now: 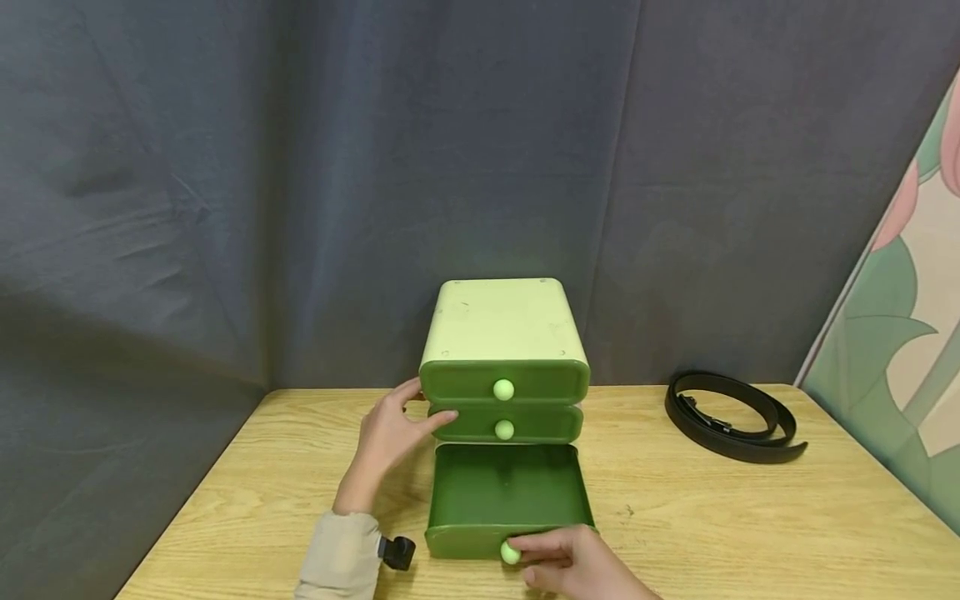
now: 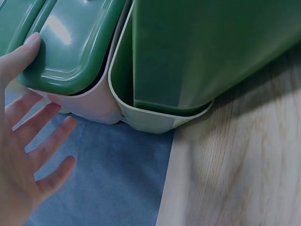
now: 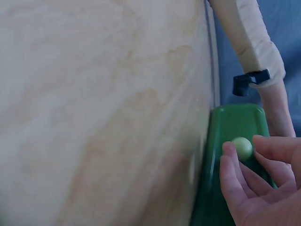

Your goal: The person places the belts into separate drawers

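Pale-green cabinet point(image 1: 504, 321): three tiers high, upright on the wooden table point(image 1: 697, 517), toward its back edge and central in the head view.
Top drawer point(image 1: 457, 381): pushed in, its dark-green front bearing a round, light-green top knob point(image 1: 504, 389).
Middle drawer point(image 1: 555, 423): also pushed in, directly below, with a matching middle knob point(image 1: 505, 430).
Bottom drawer point(image 1: 465, 543): pulled out toward the person, its green inside exposed from above.
Left hand point(image 1: 390, 433): at the cabinet's left side; thumb laid on the left end of the middle drawer's front, the other fingers spread apart.
Right hand point(image 1: 573, 562): in front of the bottom drawer, thumb and fingertips pinching the bottom knob point(image 1: 510, 552).
Beige sleeve point(image 1: 341, 550): covers the left forearm, with a small black device point(image 1: 397, 552) beside the cuff.
Black belt point(image 1: 731, 421): loosely coiled, lying to the right, well apart from the cabinet.
Grey-blue curtain point(image 1: 465, 167): hangs behind the table.
Painted panel point(image 1: 900, 333): far right, pink and green plant shapes.
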Available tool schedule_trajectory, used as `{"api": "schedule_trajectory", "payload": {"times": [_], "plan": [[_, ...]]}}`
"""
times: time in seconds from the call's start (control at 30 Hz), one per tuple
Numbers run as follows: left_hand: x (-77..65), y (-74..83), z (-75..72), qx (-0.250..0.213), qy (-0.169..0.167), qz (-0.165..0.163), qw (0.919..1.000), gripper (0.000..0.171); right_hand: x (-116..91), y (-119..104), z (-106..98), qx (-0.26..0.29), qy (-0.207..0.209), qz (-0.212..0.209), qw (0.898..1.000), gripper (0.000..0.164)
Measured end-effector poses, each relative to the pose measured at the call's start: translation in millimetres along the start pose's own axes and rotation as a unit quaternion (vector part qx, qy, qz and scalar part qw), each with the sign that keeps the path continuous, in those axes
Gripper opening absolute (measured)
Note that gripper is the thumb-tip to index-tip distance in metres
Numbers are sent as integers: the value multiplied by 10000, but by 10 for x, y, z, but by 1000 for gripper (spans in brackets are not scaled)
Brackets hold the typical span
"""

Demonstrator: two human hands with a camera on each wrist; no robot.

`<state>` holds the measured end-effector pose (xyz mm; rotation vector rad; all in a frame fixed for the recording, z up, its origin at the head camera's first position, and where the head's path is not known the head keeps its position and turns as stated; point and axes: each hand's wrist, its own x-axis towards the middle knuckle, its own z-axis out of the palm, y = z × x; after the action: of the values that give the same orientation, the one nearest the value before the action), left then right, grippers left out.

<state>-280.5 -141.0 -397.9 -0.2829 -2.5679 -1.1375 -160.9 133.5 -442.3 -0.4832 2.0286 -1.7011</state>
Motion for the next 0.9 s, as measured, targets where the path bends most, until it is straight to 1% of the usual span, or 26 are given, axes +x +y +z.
{"api": "schedule_trajectory", "payload": {"times": [0.17,0.3,0.37,0.47,0.67,0.77,0.9], "plan": [[4,-8,1,-29,-29,5,10000,67,-59,-58,-75,51,-81,72,9999,32],[5,-16,0,-34,-82,-6,10000,68,-127,-126,-155,91,-179,0,9998,33],[2,-18,-4,-47,-109,-10,9999,69,-158,-168,-194,36,-114,-27,9999,34],[0,-21,-12,-94,-156,-21,9998,70,-200,-220,-266,-33,-12,-181,9998,32],[-2,-34,-31,-178,-261,-1,9995,69,-253,-292,-449,-113,-37,-674,9977,30],[8,-48,-35,-261,-337,53,9991,69,-272,-319,-536,-365,155,-709,9967,31],[29,-79,-35,-512,-508,205,9972,65,-306,-340,-643,-629,493,-688,9944,31]]}}
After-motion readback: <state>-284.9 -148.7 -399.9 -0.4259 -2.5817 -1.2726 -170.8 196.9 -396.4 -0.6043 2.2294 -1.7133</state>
